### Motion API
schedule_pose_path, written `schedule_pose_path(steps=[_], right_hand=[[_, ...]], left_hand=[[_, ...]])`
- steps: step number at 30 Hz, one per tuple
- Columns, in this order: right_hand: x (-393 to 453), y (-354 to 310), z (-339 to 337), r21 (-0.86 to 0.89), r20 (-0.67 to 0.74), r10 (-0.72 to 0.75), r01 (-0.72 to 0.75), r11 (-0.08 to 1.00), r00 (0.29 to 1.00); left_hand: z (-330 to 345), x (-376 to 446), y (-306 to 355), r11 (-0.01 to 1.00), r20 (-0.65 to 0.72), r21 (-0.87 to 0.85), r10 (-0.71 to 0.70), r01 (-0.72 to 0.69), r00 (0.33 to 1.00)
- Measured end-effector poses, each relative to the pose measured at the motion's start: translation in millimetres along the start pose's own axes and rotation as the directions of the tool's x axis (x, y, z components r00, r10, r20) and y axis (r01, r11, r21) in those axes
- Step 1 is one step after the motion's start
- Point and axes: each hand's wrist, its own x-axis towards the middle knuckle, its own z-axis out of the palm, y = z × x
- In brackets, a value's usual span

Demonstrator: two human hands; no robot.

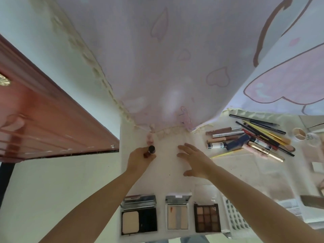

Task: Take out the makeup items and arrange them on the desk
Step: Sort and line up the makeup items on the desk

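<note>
My left hand [139,160] grips a small dark-capped bottle [149,150] and stands it on the white desk [166,176] near the back left. A pale pink item [149,139] lies just behind it. My right hand [194,161] hovers open over the desk's middle, fingers spread and holding nothing. Three open palettes lie in a row at the front: a powder compact [139,215], a contour palette [177,213] and an eyeshadow palette [206,217].
A heap of pencils, brushes and tubes [249,137] lies at the back right, with a small round pot [299,134] beside it. A white tray of false lashes [236,220] sits front right. A pink curtain [175,67] hangs behind; a red door [43,120] stands left.
</note>
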Motion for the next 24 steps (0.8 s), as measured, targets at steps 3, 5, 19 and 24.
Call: schedule_pose_path(steps=[3, 5, 19, 24], right_hand=[[-0.7, 0.9, 2.8, 0.043, -0.005, -0.005, 0.005, 0.999, 1.000], [-2.2, 1.2, 1.4, 0.063, -0.001, -0.008, 0.008, 0.998, 1.000], [-41.6, 68.9, -10.0, 0.099, -0.459, 0.470, -0.482, 0.871, 0.754], [-37.1, 69.8, -9.7, 0.019, -0.463, 0.373, -0.411, 0.911, 0.804]], left_hand=[[0.2, 1.9, -0.4, 0.998, -0.032, 0.046, 0.034, -0.033, 0.999], [1.2, 3.1, -1.2, 0.998, -0.040, 0.048, 0.037, -0.035, 0.998], [-22.9, -19.4, -14.9, 0.981, -0.186, 0.154, 0.145, -0.117, 0.972], [-44.4, -26.7, 3.3, 0.943, -0.237, 0.208, 0.307, -0.260, 0.922]])
